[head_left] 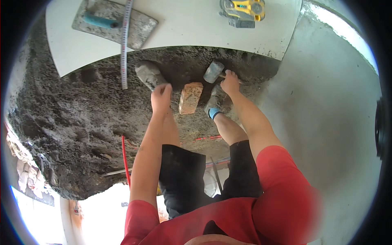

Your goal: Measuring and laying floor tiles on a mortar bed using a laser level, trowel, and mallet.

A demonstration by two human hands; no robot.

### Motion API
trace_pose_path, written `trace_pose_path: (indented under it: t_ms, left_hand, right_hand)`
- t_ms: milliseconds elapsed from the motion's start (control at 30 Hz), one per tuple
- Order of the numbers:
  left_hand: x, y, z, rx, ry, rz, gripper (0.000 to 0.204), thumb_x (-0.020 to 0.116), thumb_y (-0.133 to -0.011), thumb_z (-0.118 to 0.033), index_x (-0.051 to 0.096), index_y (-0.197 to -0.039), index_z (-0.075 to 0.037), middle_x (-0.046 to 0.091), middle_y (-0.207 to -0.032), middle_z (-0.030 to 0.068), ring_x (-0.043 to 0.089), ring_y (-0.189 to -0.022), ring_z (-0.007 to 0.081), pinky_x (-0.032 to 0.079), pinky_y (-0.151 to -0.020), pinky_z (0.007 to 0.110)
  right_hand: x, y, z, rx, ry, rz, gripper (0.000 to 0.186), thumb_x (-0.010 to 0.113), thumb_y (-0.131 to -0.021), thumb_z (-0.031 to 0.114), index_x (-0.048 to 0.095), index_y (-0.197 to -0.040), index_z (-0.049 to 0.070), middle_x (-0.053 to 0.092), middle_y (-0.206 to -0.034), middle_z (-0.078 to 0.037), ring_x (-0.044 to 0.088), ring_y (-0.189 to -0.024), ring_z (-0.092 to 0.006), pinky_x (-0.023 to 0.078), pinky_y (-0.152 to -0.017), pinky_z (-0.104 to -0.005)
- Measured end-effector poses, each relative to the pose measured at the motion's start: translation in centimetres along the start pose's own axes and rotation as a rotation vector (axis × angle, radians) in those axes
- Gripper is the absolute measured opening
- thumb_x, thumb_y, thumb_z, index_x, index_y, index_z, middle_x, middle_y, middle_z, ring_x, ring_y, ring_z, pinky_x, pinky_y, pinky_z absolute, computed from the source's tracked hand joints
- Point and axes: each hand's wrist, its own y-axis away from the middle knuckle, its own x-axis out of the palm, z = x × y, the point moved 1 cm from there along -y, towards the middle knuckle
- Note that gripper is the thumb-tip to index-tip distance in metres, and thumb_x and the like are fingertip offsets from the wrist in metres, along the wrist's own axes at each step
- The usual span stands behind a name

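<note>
On the large white tile (81,49) at far left lies a mortar-caked trowel (114,23) with a measuring tape (125,45) running down across it onto the dark mortar bed (69,118). Your left hand (161,94) reaches down, fingers loosely spread, holding nothing, just beside the brick (190,98). Right of the brick, your right hand (230,83) is wrapped around the handle of the rubber mallet (213,72). A yellow tool (243,10) sits on the tile above.

My right hand (230,83) covers most of the mallet (214,72) handle. Beyond it, the yellow tool (243,9) runs off the top edge. My left hand (161,97) looks motion-blurred.
</note>
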Motion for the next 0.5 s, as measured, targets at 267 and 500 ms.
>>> trace_pose_path:
  t_ms: [267,500]
  left_hand:
    - [12.5,-11.0,-6.3,-0.003,0.324,0.029,0.037,0.065,-0.105,-0.034,0.071,-0.109,0.002,0.076,-0.092,0.0065,0.066,-0.072,0.0114,0.049,-0.059,0.028]
    - [9.9,-13.9,-6.6,-0.041,0.299,-0.031,0.033,0.063,-0.106,-0.029,0.069,-0.111,0.003,0.076,-0.091,0.0083,0.066,-0.071,0.0124,0.051,-0.063,0.028]
  right_hand:
    - [0.5,-2.1,-2.6,-0.545,-0.006,0.083,0.039,0.076,-0.088,0.024,0.056,-0.118,0.008,0.066,-0.107,-0.018,0.066,-0.104,-0.0410,0.055,-0.088,-0.0532]
    - [-4.1,-0.1,0.8,-0.607,-0.093,0.309,0.041,0.071,-0.095,0.032,0.051,-0.123,0.011,0.072,-0.101,-0.021,0.072,-0.089,-0.0441,0.057,-0.076,-0.0571]
